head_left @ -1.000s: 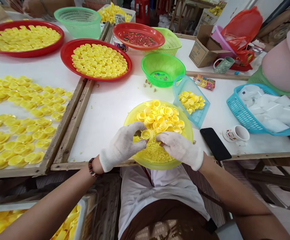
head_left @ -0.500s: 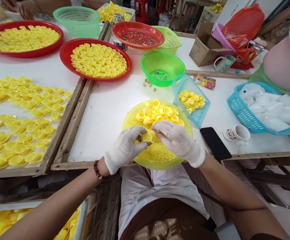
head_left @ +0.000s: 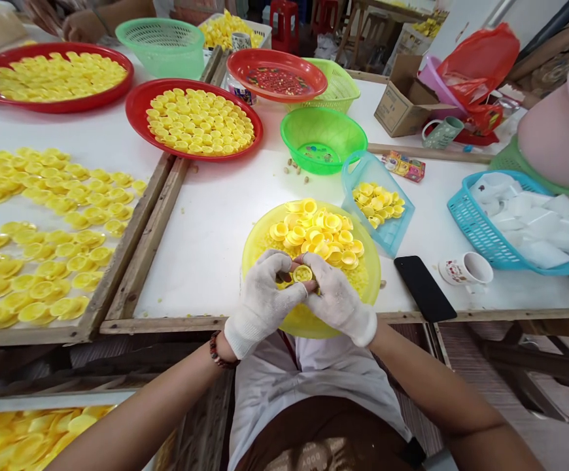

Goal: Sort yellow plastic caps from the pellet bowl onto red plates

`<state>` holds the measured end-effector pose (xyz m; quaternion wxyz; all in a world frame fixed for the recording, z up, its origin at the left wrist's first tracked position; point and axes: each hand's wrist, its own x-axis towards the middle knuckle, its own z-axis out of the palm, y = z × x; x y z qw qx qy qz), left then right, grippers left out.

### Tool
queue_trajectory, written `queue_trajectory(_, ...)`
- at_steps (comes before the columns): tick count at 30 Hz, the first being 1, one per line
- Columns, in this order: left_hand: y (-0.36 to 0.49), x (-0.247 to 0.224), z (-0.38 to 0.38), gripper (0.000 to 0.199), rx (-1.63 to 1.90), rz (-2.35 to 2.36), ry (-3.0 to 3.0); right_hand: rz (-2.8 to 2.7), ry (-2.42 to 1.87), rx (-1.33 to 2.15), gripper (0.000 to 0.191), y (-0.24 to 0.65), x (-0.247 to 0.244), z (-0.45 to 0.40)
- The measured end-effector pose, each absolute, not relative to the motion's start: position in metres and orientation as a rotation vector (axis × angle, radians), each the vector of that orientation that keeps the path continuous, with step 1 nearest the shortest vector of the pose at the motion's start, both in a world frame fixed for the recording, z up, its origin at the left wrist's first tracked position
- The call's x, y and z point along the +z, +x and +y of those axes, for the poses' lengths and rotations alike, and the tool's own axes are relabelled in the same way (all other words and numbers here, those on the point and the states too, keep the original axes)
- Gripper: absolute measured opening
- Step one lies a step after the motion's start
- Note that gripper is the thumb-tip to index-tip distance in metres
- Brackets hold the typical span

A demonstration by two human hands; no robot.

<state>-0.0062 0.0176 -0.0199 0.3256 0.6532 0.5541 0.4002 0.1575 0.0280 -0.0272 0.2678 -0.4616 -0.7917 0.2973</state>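
Note:
Both hands wear white knitted gloves with bare fingertips and meet over a round yellow basin (head_left: pixel 373 288) at the table's front edge. My left hand (head_left: pixel 265 291) is closed on a small yellow cup (head_left: pixel 303 273), its open side facing up, with small bits inside. From the other side, my right hand (head_left: pixel 339 299) pinches the same cup with its fingertips. Behind the fingers, a heap of yellow cups (head_left: pixel 320 230) lies in the basin, over small pale-yellow pieces. A light-blue scoop tray (head_left: pixel 393 234) beside the basin holds more yellow cups.
A black phone (head_left: pixel 424 288), a white mug (head_left: pixel 465 269) and a blue basket (head_left: pixel 471 222) of white pieces stand to the right. Behind are a green basin (head_left: pixel 324 121) and a red tray (head_left: pixel 137 121) of cups. Wooden edging (head_left: pixel 137 261) divides the table. Another person's hand (head_left: pixel 79 27) shows far left.
My right hand has come left and down from the heap and now grips the cup with my left hand. My left hand has shifted slightly right. The whole view has shifted a little.

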Motion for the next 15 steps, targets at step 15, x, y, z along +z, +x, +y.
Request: queue_trajectory(15,-0.036,-0.035,0.008,0.023,0.886,1.532,2.137,-2.876,-1.266,0.397,0.024,0.175,-0.029,0.031)
